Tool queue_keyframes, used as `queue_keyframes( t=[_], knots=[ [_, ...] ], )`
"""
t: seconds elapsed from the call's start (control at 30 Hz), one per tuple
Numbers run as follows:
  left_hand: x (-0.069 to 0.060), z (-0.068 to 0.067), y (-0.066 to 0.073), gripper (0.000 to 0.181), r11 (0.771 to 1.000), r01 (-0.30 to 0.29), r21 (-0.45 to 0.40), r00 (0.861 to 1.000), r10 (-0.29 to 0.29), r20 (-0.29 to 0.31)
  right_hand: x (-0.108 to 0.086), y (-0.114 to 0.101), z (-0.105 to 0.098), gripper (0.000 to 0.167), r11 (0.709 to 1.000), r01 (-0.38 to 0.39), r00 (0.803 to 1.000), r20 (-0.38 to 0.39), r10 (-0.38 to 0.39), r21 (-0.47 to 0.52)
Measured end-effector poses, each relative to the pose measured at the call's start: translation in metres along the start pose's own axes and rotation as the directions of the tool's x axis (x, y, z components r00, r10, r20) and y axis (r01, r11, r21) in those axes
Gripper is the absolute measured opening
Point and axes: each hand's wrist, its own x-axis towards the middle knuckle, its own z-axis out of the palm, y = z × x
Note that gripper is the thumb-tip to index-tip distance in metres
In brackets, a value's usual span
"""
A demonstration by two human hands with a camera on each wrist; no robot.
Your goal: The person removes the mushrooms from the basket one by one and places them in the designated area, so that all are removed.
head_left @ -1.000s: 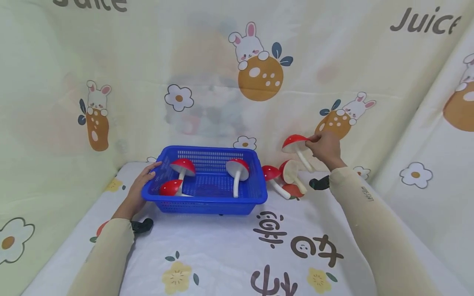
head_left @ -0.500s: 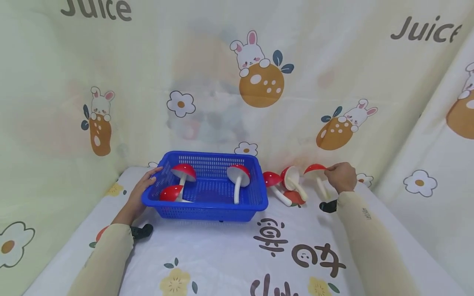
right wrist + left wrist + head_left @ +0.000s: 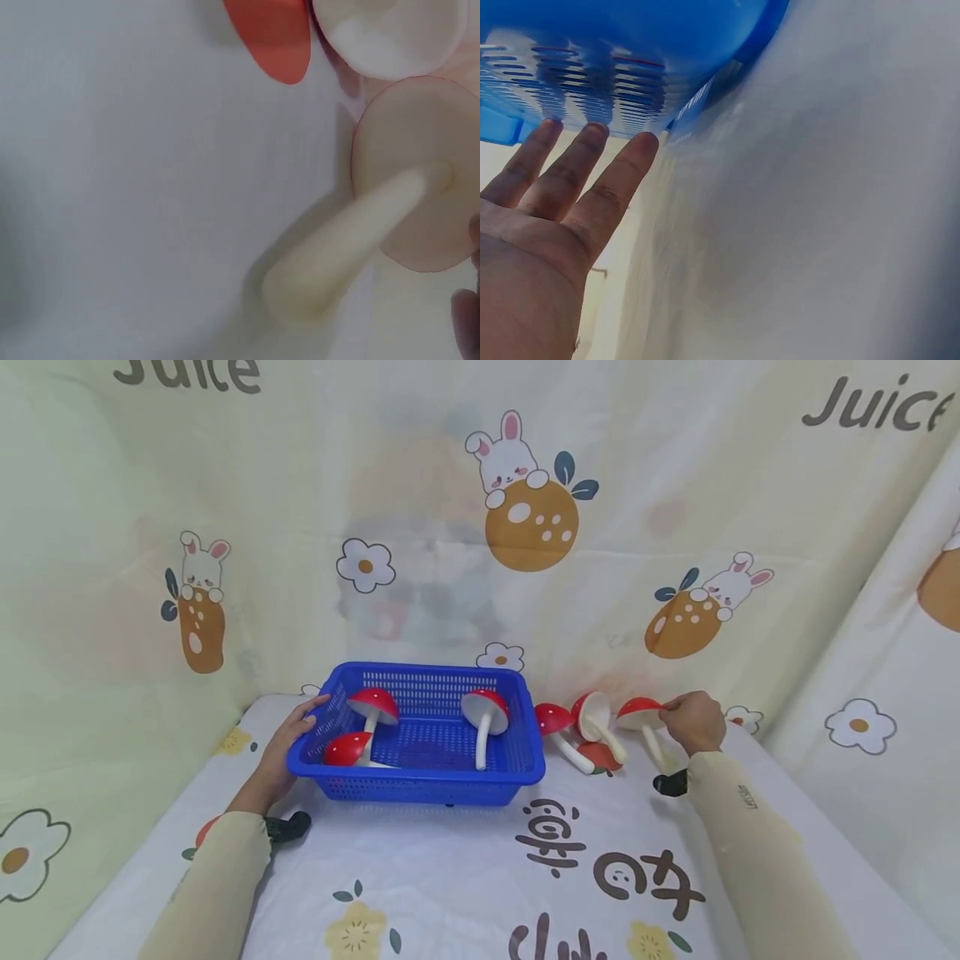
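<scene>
1. Left hand (image 3: 281,752): at the basket's left end; in the left wrist view three fingers are straight and slightly apart, tips against the slotted wall.
2. Basket (image 3: 420,791): blue, slotted, upright on the white printed cloth (image 3: 420,877); three red-capped mushrooms lie inside.
3. Front-left mushroom (image 3: 347,749): inside the basket, on its side, cap to the left, white stem pointing right along the near wall.
4. Rear-left mushroom (image 3: 372,703): inside the basket, just behind the former, cap uppermost, stem downward.
5. Right-end mushroom (image 3: 482,727): inside the basket, well apart from the other two; cap tilted, pale underside in view, stem toward the near wall.
6. First outer mushroom (image 3: 553,720): on the cloth, cap just beside the basket's right wall, stem slanting right and forward.
7. Second outer mushroom (image 3: 594,717): close to the first, underside facing the viewer, stem slanting forward over a red print (image 3: 603,757).
8. Held mushroom (image 3: 640,717): rightmost of the row, near the back curtain (image 3: 435,510), stem slanting down; whether the stem's end touches the cloth cannot be told.
9. Right hand (image 3: 696,722): thumb and fingers pinch the right edge of the held mushroom's cap.
</scene>
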Motion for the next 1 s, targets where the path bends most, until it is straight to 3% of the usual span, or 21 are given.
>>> queue_keyframes(
  t=[0.2,0.43,0.53,0.7,0.83,1.0],
  knots=[
    [-0.001,-0.001,-0.001,0.057,1.0,-0.006,0.028,1.0,0.006,-0.001,-0.003,0.001,-0.007,0.029,0.995,0.055,0.993,0.112,-0.046,-0.079],
    [0.0,-0.001,-0.001,0.057,1.0,-0.012,-0.016,1.0,0.012,0.013,-0.012,-0.013,-0.031,0.038,0.996,0.038,0.958,0.286,-0.012,-0.087],
    [0.001,0.0,-0.001,0.057,1.0,-0.011,-0.027,1.0,0.011,0.018,-0.013,-0.022,-0.04,0.036,0.994,0.057,0.959,0.282,-0.027,-0.097],
    [0.002,-0.001,-0.002,0.055,1.0,-0.015,-0.025,1.0,0.015,0.019,-0.016,-0.049,-0.049,0.028,0.98,0.176,0.97,0.184,-0.158,-0.089],
    [0.002,-0.002,-0.003,0.055,0.999,-0.019,-0.035,0.999,0.02,0.026,-0.022,-0.084,-0.052,0.029,0.965,0.251,0.959,0.158,-0.237,-0.076],
    [0.0,0.0,-0.001,0.056,0.999,-0.02,-0.041,0.999,0.021,0.027,-0.032,-0.136,-0.049,0.03,0.949,0.313,0.935,0.188,-0.3,-0.041]
  ],
)
